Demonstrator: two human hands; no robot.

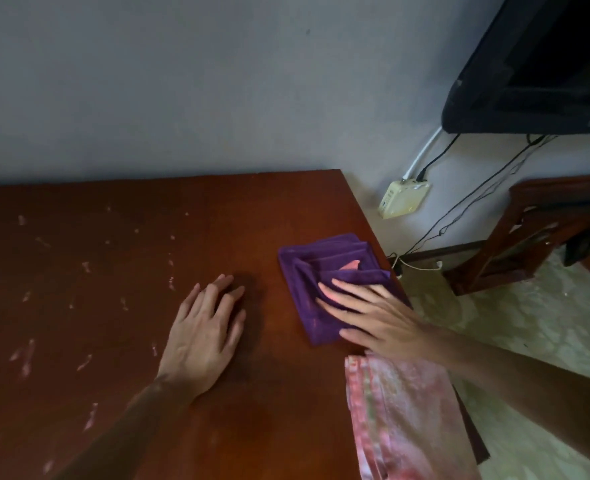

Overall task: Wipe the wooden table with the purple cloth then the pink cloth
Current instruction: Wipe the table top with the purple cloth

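My right hand (366, 313) lies flat with fingers spread on the folded purple cloth (324, 271), pressing it down rather than gripping, ready, I judge, to push it across the wood. The cloth sits at about three o'clock on the wooden table (217, 216), close to its right edge. My left hand (205, 327) rests open and flat on bare wood near the middle, probably to brace me. The pink cloth (404, 417) waits at five o'clock, draped over the edge. Pale smears (27, 355) dot the nine o'clock side, not yet wiped.
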